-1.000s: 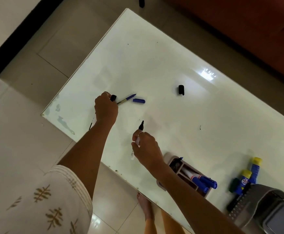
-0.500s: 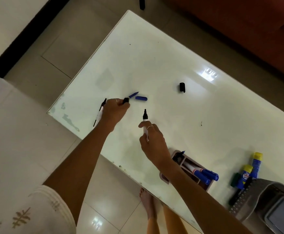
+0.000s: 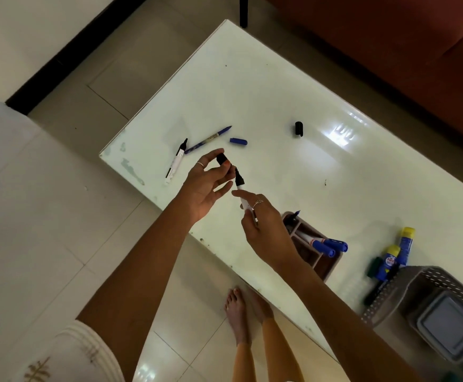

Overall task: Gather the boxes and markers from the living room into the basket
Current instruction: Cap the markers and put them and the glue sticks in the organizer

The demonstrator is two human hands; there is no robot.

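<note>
My left hand [image 3: 207, 183] pinches a small black cap [image 3: 221, 159] between thumb and fingers. Just right of it, my right hand [image 3: 266, 230] grips an uncapped black-tipped white marker [image 3: 240, 186], tip pointing up toward the cap. On the white table [image 3: 252, 92] lie another uncapped black marker [image 3: 176, 161], an uncapped blue marker [image 3: 208, 139], a blue cap [image 3: 238, 141] and a black cap [image 3: 298, 129]. A brown organiser box [image 3: 326, 267] near the front edge holds blue-capped markers [image 3: 328, 247]. The perforated grey basket [image 3: 406, 288] sits at the right.
Yellow-capped blue tubes [image 3: 398, 250] and a dark marker [image 3: 377, 289] lie beside the basket, which holds a grey box [image 3: 449, 326]. A red-brown sofa [image 3: 390, 51] runs behind the table. Bare feet [image 3: 238, 312] stand on the tiled floor by the table's front edge.
My left hand lifted the black cap off the table and swung right toward my right hand's marker. The other black marker now lies uncovered on the table.
</note>
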